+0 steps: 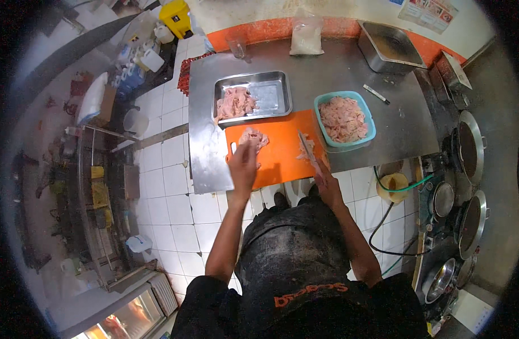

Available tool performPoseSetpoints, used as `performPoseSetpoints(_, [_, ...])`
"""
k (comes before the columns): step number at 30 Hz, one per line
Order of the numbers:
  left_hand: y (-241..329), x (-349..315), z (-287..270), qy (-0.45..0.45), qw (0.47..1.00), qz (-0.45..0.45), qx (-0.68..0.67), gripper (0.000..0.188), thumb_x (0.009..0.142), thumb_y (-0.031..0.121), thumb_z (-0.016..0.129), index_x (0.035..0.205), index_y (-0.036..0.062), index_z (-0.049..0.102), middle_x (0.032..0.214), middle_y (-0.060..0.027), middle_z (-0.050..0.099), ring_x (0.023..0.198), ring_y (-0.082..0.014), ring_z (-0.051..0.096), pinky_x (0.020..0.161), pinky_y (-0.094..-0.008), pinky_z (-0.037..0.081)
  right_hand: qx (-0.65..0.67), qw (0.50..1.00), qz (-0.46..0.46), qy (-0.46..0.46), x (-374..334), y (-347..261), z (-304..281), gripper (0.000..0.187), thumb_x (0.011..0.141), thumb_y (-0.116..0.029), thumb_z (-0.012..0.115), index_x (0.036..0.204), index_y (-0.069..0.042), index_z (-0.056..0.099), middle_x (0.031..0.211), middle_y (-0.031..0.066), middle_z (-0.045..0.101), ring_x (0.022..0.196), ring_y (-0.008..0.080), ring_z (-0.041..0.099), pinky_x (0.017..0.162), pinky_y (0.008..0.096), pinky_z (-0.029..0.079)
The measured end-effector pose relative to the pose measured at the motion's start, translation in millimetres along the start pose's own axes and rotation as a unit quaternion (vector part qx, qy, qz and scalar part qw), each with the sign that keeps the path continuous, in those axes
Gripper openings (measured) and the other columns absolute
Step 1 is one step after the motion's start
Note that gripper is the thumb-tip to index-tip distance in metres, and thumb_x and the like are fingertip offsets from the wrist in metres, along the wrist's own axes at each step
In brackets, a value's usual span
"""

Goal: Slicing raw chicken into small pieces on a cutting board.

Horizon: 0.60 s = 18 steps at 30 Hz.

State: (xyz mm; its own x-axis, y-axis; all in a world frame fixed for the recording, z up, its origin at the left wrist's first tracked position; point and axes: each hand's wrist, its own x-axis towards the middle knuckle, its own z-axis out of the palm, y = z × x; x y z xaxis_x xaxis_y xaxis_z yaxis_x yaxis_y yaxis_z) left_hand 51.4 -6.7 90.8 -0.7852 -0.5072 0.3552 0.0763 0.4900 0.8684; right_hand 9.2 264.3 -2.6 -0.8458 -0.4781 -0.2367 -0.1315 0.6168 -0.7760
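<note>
Glare brightens the steel table [206, 138]; edges curve toward a black rim.

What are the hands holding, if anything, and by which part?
The right hand holds a knife by its handle end. The left hand is at pale meat on the orange board; whether it grips any cannot be told.

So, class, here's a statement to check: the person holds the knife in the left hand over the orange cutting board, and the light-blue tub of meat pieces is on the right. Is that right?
Not quite: the head view shows the knife in the right hand, not the left, over the orange cutting board. The light-blue tub is on the right, as stated.
</note>
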Motion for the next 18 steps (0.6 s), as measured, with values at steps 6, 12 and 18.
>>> performPoseSetpoints(6, [-41, -54, 49, -0.196, 0.936, 0.102, 0.275, 0.02, 0.082, 0.012, 0.066, 0.1, 0.0058, 0.064, 0.091, -0.0125, 0.059, 0.085, -0.0323, 0.058, 0.073, -0.0392, 0.046, -0.001, 0.997, -0.062, 0.052, 6, 20, 26, 0.049, 0.099, -0.029, 0.044, 0.145, -0.02, 0.032, 0.134, 0.0225, 0.05, 0.115, 0.0411, 0.054, 0.093, 0.0434, 0.046])
performPoseSetpoints(12, [-43, -59, 25, -0.201, 0.978, 0.02, 0.041, 0.022, 0.078, 0.005, 0.063, 0.1, 0.0021, 0.062, 0.094, -0.0136, 0.056, 0.088, -0.0337, 0.055, 0.077, -0.0415, 0.046, -0.072, 0.995, 0.003, -0.074, -16, -18, 22, 0.053, 0.096, -0.02, 0.047, 0.146, -0.02, 0.029, 0.115, 0.0252, 0.06, 0.094, 0.0442, 0.062, 0.079, 0.0485, 0.051])
performPoseSetpoints(18, [-3, -42, 0, -0.207, 0.954, 0.084, 0.2, 0.027, 0.075, 0.002, 0.064, 0.102, 0.0009, 0.062, 0.104, -0.0149, 0.059, 0.095, -0.0336, 0.057, 0.082, -0.0413, 0.046, -0.043, 0.998, -0.044, 0.003, -24, -4, 23, 0.058, 0.094, -0.017, 0.048, 0.148, -0.021, 0.026, 0.103, 0.0248, 0.063, 0.086, 0.0434, 0.063, 0.073, 0.048, 0.052])
